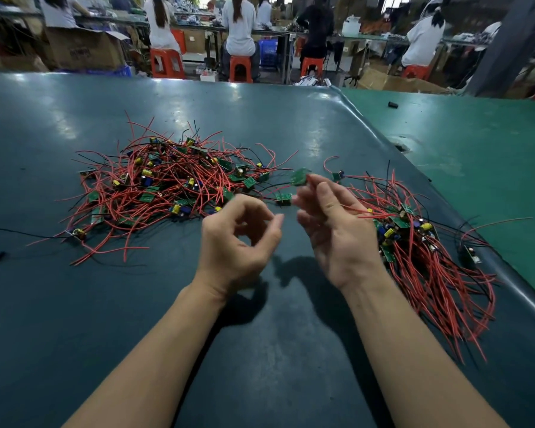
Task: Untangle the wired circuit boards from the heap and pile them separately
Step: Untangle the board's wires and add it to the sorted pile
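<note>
The right hand (pixel 331 223) pinches a circuit board (pixel 300 177) at its fingertips; the left hand (pixel 238 233) is loosely curled and holds nothing. The sorted pile (pixel 426 251) lies just right of the right hand, wires running toward the person; the heap (pixel 167 186) lies left of and beyond the left hand, on the worktop (pixel 260 350).

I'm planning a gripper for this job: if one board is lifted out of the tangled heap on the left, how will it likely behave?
The tangled heap has red wires looping over each other, so neighbours would probably drag along. The wires look thin and floppy and will likely dangle. The board at the right hand fingers looks small, probably light.
</note>
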Demonstrator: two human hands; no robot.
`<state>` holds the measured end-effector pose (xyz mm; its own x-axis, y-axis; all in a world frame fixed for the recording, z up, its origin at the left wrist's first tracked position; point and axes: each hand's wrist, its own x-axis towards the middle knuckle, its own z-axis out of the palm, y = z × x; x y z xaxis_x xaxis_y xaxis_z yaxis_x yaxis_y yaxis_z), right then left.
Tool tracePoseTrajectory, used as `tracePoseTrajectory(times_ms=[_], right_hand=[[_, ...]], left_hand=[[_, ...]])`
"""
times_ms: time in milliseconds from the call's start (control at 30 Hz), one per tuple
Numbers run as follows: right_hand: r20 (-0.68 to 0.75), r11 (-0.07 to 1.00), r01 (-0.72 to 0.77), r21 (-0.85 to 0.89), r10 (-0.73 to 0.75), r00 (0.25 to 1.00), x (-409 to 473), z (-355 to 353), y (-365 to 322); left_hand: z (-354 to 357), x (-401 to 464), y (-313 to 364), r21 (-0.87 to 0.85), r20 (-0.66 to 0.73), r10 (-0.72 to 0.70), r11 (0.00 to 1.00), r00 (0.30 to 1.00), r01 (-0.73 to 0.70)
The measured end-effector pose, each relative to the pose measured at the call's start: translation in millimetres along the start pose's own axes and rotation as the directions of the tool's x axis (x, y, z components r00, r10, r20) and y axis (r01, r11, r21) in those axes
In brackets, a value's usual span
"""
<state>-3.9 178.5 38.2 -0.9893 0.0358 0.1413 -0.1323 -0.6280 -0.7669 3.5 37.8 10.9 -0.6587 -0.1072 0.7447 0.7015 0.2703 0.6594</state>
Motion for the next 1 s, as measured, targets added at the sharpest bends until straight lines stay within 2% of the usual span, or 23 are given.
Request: tracePoseTrajectory(times_ms=[67,133,200,367,500,567,667,767,900,1000], right_hand=[[0.06,0.986,-0.132,0.107,0.126,0.99,-1.8,-0.2,-6.7],[0.137,0.977,-0.211,0.042,0.203,0.969,-4.9,1.5,-5.2],[0.167,0.966,-0.253,-0.044,0.257,0.952,-6.5,4.1,-2.2],[0.07,0.954,-0.299,-0.025,0.3,0.951,-3.5,4.8,-0.4],[0.097,0.926,-0.326,0.193,0.312,0.945,-4.8,7.3,4.6],[0.1,0.924,-0.306,0.23,0.29,0.952,-5.9,8.4,8.4],[0.077,0.938,-0.307,0.16,0.298,0.952,-6.3,10.5,13.2],[-0.011,0.964,-0.262,0.038,0.262,0.965,-4.6,8.9,15.6],[-0.125,0.966,-0.119,-0.23,0.092,0.988,-1.7,3.5,14.4],[-0.177,0.969,-0.095,-0.229,0.055,0.983,0.9,1.0,9.7]], left_hand=[[5.1,-1.9,2.8,-0.086,0.094,-0.116,0.988,0.989,0.125],[7.3,0.6,2.6,-0.199,0.157,-0.282,0.93,0.946,0.31],[7.5,3.8,0.1,-0.3,0.165,-0.387,0.857,0.907,0.419],[5.7,8.7,0.0,-0.458,0.028,-0.439,0.793,0.898,0.402],[6.9,10.1,-0.5,-0.49,0.002,-0.471,0.769,0.882,0.412],[7.2,10.7,-0.4,-0.521,0.032,-0.492,0.735,0.87,0.435],[6.3,10.7,-2.7,-0.573,0.092,-0.534,0.662,0.841,0.483],[7.0,7.8,-4.0,-0.491,0.12,-0.529,0.704,0.84,0.513],[6.4,8.2,-2.2,-0.413,0.084,-0.55,0.74,0.831,0.532],[2.5,10.5,-3.5,-0.415,0.05,-0.573,0.733,0.818,0.539]])
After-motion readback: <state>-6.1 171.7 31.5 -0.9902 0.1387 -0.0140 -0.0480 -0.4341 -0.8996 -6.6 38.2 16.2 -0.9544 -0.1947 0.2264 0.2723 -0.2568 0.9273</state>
